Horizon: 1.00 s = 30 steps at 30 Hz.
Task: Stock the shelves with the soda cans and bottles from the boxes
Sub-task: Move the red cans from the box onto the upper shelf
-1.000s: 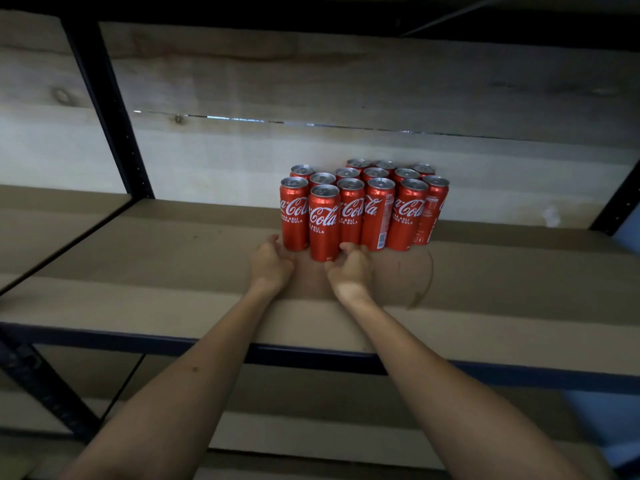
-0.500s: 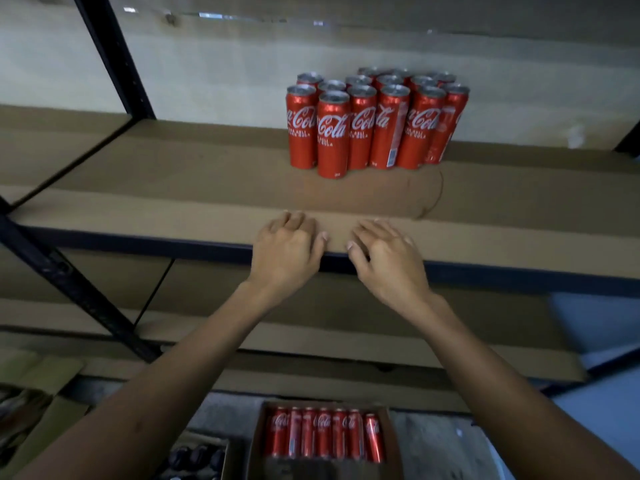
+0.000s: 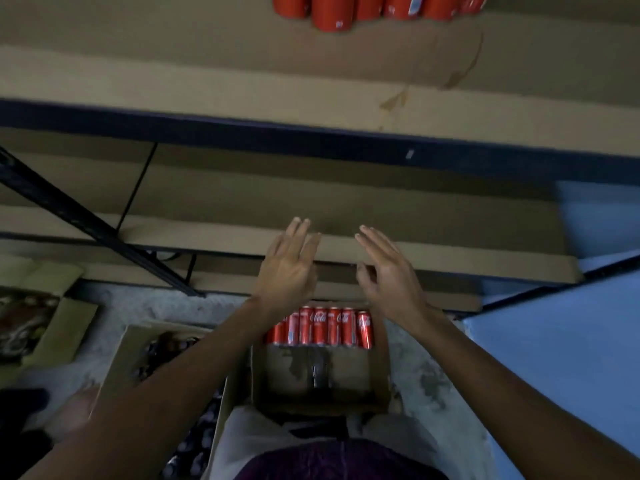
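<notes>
Several red cola cans (image 3: 367, 8) stand in a cluster on the upper shelf (image 3: 242, 81), only their bottoms in view at the top edge. On the floor below, a cardboard box (image 3: 379, 372) holds a row of red cola cans (image 3: 325, 325) at its far end. My left hand (image 3: 289, 265) and my right hand (image 3: 386, 268) hover side by side above that box, in front of the lower shelf (image 3: 450, 237). Both hands have their fingers spread and hold nothing.
A second box (image 3: 119, 358) with dark bottles sits on the floor left of the can box. A black diagonal brace (image 3: 86, 223) crosses the left side. Flattened cardboard (image 3: 52, 306) lies at far left. A blue wall (image 3: 571, 341) stands at right.
My hands left the cans on the upper shelf and dropped below its edge toward the floor box. My view tilted down, so the shelf cans slid to the top edge.
</notes>
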### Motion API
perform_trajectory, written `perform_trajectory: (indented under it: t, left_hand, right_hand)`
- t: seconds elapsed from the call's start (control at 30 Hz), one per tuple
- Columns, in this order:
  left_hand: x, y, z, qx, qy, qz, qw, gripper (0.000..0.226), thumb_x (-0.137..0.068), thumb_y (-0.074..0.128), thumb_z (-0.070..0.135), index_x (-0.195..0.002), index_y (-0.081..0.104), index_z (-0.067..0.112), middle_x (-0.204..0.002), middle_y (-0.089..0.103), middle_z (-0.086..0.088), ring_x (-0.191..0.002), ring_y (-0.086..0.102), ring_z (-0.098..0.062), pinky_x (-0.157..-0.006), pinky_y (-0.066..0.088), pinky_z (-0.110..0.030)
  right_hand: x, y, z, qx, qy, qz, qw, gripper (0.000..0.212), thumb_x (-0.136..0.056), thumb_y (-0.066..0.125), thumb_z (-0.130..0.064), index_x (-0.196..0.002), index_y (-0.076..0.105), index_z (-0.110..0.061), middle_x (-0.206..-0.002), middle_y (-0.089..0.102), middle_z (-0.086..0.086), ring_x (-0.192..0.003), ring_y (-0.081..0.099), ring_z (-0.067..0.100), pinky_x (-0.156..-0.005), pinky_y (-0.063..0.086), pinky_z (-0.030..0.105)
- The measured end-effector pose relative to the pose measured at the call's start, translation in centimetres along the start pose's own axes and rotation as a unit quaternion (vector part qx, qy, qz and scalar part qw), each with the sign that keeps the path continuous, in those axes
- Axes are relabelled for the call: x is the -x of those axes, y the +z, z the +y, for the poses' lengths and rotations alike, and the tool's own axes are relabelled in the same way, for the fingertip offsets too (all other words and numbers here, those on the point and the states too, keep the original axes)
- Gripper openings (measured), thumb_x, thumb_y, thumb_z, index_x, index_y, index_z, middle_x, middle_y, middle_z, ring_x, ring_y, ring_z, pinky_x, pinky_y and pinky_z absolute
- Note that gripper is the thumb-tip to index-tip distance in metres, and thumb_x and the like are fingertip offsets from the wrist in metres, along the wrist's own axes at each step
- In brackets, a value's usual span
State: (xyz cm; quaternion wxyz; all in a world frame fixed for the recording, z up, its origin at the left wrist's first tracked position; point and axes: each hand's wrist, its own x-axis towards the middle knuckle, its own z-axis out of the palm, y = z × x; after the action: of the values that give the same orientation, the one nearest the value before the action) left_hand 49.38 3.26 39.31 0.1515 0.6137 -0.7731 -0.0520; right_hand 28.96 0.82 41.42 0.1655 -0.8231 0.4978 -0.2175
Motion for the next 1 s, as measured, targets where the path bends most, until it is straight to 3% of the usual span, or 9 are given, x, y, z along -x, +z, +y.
perform_trajectory:
  t: [0.13,0.3,0.4,0.53,0.67,0.77,1.0]
  left_hand:
    - [1.8,6.9,-0.8,0.06,-0.064,-0.122,0.989,0.047,-0.082,0.059,0.012,-0.128,0.054,0.003,-0.128,0.056,-0.018,-0.116,0.055,-0.037,-0.095,0.048,-0.043]
    - [3.4,16.5,-1.9,0.087,-0.124,-0.222,0.963,0.046,-0.086,0.056,0.019,-0.132,0.054,0.011,-0.13,0.058,-0.012,-0.12,0.054,-0.032,-0.097,0.046,-0.04]
    - [4.2,22.6,-2.4,0.098,-0.151,-0.269,0.946,0.033,-0.087,0.056,0.02,-0.118,0.06,0.01,-0.114,0.066,-0.013,-0.105,0.063,-0.033,-0.088,0.052,-0.04]
    - [5.5,31.2,-3.0,0.118,-0.184,-0.293,0.931,0.03,-0.088,0.056,0.021,-0.114,0.064,0.007,-0.112,0.067,-0.017,-0.104,0.063,-0.034,-0.088,0.051,-0.039]
    - [6.4,38.8,-3.1,0.163,-0.204,-0.32,0.911,0.031,-0.089,0.059,0.016,-0.119,0.063,0.008,-0.115,0.067,-0.016,-0.102,0.064,-0.032,-0.09,0.052,-0.039]
    - [6.4,44.1,-3.1,0.193,-0.206,-0.336,0.899,0.038,-0.09,0.06,0.017,-0.128,0.061,0.011,-0.124,0.065,-0.013,-0.109,0.063,-0.028,-0.094,0.051,-0.036]
    - [4.6,53.8,-1.7,0.218,-0.234,-0.337,0.886,0.037,-0.09,0.059,0.014,-0.126,0.062,0.004,-0.123,0.064,-0.018,-0.113,0.06,-0.032,-0.094,0.046,-0.034]
  right_hand:
    - [2.5,5.1,4.4,0.001,0.063,-0.095,0.993,0.047,-0.089,0.059,-0.006,-0.135,0.054,0.002,-0.139,0.054,0.019,-0.132,0.049,0.031,-0.112,0.026,0.029]
    - [5.9,13.1,10.8,-0.007,0.138,-0.143,0.98,0.044,-0.087,0.056,-0.009,-0.13,0.059,-0.001,-0.132,0.061,0.018,-0.121,0.057,0.034,-0.104,0.045,0.039]
    - [8.2,18.2,14.8,0.003,0.172,-0.173,0.97,0.042,-0.089,0.057,-0.013,-0.131,0.058,-0.006,-0.128,0.063,0.013,-0.118,0.059,0.029,-0.1,0.047,0.036]
    - [11.2,24.7,19.6,-0.021,0.231,-0.194,0.953,0.034,-0.092,0.052,-0.024,-0.124,0.063,-0.019,-0.115,0.07,0.008,-0.102,0.066,0.026,-0.088,0.054,0.037]
    - [13.8,30.7,24.3,-0.033,0.316,-0.191,0.929,0.034,-0.087,0.059,-0.02,-0.121,0.06,-0.02,-0.117,0.067,0.009,-0.099,0.066,0.028,-0.085,0.054,0.034]
    - [15.2,34.4,27.4,-0.054,0.373,-0.181,0.908,0.045,-0.088,0.062,-0.015,-0.132,0.055,-0.018,-0.126,0.063,0.009,-0.106,0.062,0.027,-0.086,0.044,0.024]
    - [16.6,41.9,33.7,-0.097,0.496,-0.18,0.844,0.042,-0.089,0.065,-0.023,-0.13,0.06,-0.012,-0.125,0.065,0.012,-0.115,0.061,0.03,-0.102,0.047,0.038]
